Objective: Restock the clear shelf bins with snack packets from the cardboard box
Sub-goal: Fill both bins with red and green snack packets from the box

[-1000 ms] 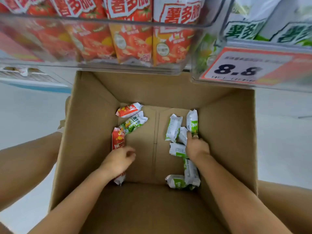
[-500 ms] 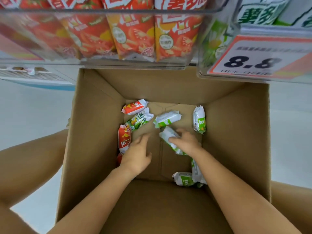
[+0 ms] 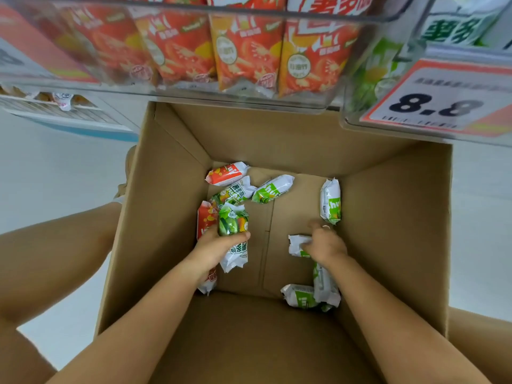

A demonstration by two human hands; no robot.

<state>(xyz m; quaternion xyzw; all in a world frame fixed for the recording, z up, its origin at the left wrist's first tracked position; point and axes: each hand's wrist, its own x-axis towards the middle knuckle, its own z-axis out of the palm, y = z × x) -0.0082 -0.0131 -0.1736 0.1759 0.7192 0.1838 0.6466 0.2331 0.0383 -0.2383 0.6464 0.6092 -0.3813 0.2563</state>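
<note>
Down on the floor of the cardboard box (image 3: 393, 217), the left hand (image 3: 214, 246) grips an upright green packet (image 3: 232, 231), the right hand (image 3: 325, 245) pinches a white-green packet (image 3: 296, 245), with the clear bins (image 3: 194, 91) directly above.

Bright, even light is falling from overhead, leaving only soft shadow inside the cardboard box (image 3: 388, 217) around the left hand (image 3: 219, 245) and right hand (image 3: 327, 245). Above the hands, the clear shelf bins (image 3: 249, 98) are blurring and catching pale glare. Wide-angle distortion is bowing the edges outward.
</note>
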